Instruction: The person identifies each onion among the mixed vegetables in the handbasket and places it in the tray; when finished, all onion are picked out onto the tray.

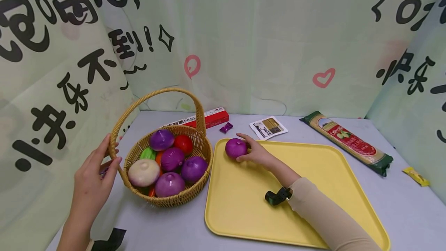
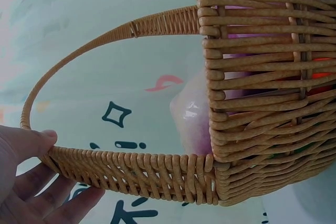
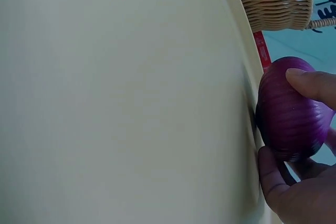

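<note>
My left hand (image 1: 95, 175) grips the side of the wicker basket's arched handle, thumb and fingers around it. In the basket (image 1: 174, 201) lie several purple onions (image 1: 170, 184), a white onion-like vegetable (image 1: 143, 172), a red tomato (image 1: 183, 144), something green (image 1: 148, 153) and bits of orange. My right hand (image 1: 256, 152) holds another purple onion (image 1: 235, 148) between thumb and fingers, at the far left corner of the yellow tray (image 1: 251, 204). In the right wrist view, that onion (image 3: 291, 114) is close over the tray's rim. From the left wrist, the handle (image 2: 142, 169) shows between fingers and thumb.
Behind the basket lies a red pasta box (image 1: 216, 117), with a small purple wrapped candy (image 1: 226, 128) beside it. A white packet (image 1: 268, 128) sits behind the tray. To the right are a long red-and-green pasta bag (image 1: 348, 140) and a small yellow packet (image 1: 416, 176).
</note>
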`<state>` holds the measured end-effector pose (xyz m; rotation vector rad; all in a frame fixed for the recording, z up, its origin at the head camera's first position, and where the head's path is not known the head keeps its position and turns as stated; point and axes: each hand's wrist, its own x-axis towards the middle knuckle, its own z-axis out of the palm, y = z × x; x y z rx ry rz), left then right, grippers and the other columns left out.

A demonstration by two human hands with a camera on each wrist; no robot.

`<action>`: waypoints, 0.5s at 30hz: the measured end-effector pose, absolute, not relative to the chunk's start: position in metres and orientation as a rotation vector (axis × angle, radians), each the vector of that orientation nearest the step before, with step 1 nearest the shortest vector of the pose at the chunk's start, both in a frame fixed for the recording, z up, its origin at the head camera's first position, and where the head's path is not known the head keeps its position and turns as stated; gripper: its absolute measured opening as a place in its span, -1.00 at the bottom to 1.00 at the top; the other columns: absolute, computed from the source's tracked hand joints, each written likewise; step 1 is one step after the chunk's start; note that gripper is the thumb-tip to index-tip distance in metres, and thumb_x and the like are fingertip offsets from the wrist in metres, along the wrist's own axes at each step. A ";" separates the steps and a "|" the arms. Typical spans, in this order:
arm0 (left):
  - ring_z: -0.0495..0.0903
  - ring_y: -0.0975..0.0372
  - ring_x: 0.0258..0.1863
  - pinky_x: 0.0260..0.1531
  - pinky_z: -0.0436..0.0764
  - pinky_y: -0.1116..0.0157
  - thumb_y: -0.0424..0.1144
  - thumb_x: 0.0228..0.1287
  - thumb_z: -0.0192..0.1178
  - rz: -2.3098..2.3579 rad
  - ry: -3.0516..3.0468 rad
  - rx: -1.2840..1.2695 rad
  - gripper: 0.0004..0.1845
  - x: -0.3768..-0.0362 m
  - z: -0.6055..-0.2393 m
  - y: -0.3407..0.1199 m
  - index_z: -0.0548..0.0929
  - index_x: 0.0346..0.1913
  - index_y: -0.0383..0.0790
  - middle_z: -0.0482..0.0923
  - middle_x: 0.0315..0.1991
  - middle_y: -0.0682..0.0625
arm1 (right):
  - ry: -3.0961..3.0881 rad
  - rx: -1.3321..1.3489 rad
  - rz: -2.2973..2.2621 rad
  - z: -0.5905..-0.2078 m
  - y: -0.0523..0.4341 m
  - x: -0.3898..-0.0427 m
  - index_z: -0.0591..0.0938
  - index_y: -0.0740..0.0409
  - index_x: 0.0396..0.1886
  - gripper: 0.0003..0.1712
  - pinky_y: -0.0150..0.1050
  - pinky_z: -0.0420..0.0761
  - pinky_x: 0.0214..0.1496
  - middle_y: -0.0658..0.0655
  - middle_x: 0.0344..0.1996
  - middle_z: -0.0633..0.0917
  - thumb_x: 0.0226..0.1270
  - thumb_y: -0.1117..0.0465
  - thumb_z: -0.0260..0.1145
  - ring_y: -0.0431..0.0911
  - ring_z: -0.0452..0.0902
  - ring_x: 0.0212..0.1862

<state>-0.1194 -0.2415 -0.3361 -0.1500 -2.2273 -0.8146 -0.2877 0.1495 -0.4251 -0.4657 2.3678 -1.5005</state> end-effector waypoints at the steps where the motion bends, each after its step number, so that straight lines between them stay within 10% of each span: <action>1: 0.20 0.86 -0.08 -0.19 0.26 0.89 -0.60 0.04 0.27 -0.813 -2.228 -0.150 -0.16 -0.119 -0.336 -0.241 0.29 0.40 -0.01 0.56 -0.09 -0.31 | 2.361 -0.466 -1.511 -0.425 0.150 -0.287 0.09 0.02 0.47 0.01 0.10 0.44 0.30 0.37 0.35 0.27 0.06 0.34 0.42 0.27 0.23 0.33; 15: 0.20 0.89 -0.06 -0.19 0.26 0.89 -0.63 0.01 0.27 -0.796 -2.217 -0.174 -0.13 -0.120 -0.337 -0.243 0.28 0.40 -0.04 0.56 -0.07 -0.34 | 2.321 -0.493 -1.515 -0.423 0.155 -0.286 0.00 -0.02 0.50 0.07 0.05 0.49 0.27 0.34 0.38 0.22 0.09 0.23 0.43 0.26 0.20 0.36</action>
